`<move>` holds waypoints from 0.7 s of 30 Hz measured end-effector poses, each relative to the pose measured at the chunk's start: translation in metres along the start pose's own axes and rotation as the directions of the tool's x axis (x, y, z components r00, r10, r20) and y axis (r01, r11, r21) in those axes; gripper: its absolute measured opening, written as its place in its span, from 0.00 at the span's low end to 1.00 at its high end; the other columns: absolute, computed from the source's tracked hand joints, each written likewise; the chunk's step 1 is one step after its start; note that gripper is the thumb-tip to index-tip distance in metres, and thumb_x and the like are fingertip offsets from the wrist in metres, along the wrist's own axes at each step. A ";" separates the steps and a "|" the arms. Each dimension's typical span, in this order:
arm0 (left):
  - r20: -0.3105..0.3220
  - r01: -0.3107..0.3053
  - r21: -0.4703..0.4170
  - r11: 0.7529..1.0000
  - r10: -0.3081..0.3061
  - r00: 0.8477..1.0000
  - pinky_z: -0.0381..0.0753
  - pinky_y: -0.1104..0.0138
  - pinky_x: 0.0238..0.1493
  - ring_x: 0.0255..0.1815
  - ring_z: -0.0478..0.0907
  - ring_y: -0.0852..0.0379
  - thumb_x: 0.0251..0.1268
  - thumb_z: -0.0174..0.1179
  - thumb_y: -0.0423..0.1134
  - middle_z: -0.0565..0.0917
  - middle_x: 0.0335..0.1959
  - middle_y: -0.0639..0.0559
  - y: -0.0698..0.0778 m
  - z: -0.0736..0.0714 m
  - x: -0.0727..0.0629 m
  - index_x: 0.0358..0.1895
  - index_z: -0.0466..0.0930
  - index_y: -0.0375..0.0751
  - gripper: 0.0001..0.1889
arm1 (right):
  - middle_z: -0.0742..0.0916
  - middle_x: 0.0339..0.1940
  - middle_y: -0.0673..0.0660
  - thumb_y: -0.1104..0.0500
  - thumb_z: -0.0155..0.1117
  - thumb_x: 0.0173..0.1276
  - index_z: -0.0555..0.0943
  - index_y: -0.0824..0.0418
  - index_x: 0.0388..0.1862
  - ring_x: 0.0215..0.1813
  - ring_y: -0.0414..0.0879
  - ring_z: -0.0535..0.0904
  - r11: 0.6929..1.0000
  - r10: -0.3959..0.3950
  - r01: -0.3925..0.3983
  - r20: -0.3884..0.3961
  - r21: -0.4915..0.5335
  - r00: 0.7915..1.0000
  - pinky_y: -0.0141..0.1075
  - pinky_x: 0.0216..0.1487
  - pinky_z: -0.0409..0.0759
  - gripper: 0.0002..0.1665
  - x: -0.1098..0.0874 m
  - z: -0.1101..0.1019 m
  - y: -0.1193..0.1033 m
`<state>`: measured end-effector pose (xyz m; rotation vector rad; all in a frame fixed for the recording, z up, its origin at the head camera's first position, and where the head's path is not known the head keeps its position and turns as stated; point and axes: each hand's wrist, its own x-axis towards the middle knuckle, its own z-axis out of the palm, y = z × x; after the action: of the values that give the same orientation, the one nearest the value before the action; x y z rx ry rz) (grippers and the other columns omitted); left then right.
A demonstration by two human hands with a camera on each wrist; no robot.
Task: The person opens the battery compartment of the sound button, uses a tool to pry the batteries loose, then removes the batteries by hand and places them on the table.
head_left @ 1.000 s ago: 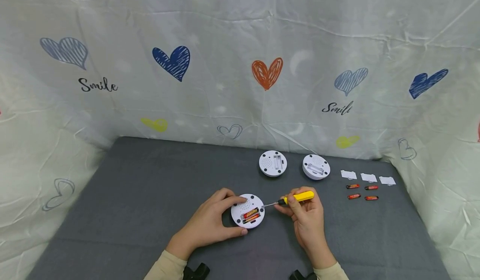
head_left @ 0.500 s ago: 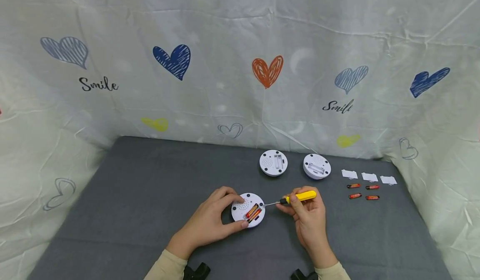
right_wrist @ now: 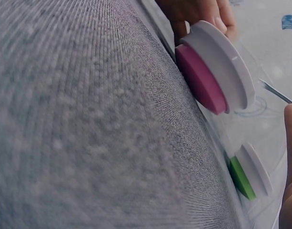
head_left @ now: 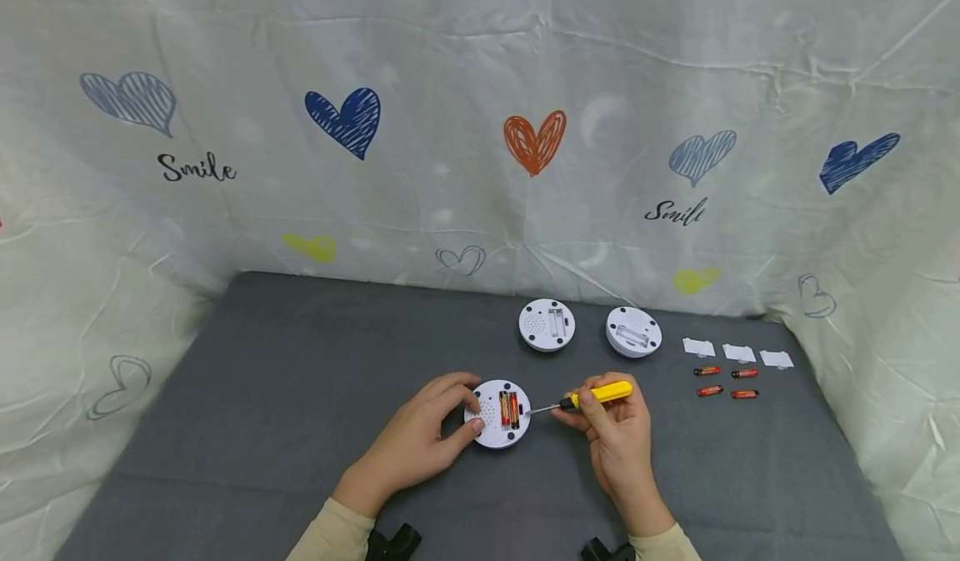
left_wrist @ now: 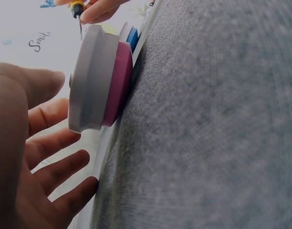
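A white and pink sound button lies pink side down on the grey cloth, with speaker holes and two red batteries in its uncovered compartment. My left hand holds its left rim with thumb and fingertips; the other fingers are spread in the left wrist view. My right hand grips a screwdriver by its yellow handle. Its thin shaft points left, the tip close to the button's right edge; contact is unclear in the head view, while the right wrist view shows the screwdriver tip apart from it.
Two more sound buttons sit farther back, underside up, with no batteries in their compartments. To the right lie three white battery covers and several loose batteries. A printed curtain hangs behind the grey cloth.
My left hand has turned the sound button counterclockwise, so the batteries now point away from me. Its thumb and fingers have shifted to the left rim. The screwdriver stays nearly in place.
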<state>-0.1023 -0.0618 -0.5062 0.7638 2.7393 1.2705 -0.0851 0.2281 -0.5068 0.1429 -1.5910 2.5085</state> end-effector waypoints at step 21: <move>0.000 -0.028 -0.033 0.999 0.028 1.000 0.82 0.55 0.67 0.67 0.76 0.63 0.67 0.80 0.48 0.79 0.63 0.65 0.005 -0.002 0.000 0.49 0.83 0.60 0.15 | 0.82 0.43 0.63 0.77 0.68 0.74 0.66 0.83 0.50 0.45 0.50 0.90 0.984 -0.111 0.124 0.103 -0.126 0.989 0.56 0.41 0.92 0.19 -0.002 0.002 -0.001</move>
<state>-0.1009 -0.0603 -0.5011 0.8026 2.7097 1.3172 -0.0829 0.2262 -0.5053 0.3338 -1.7252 2.3322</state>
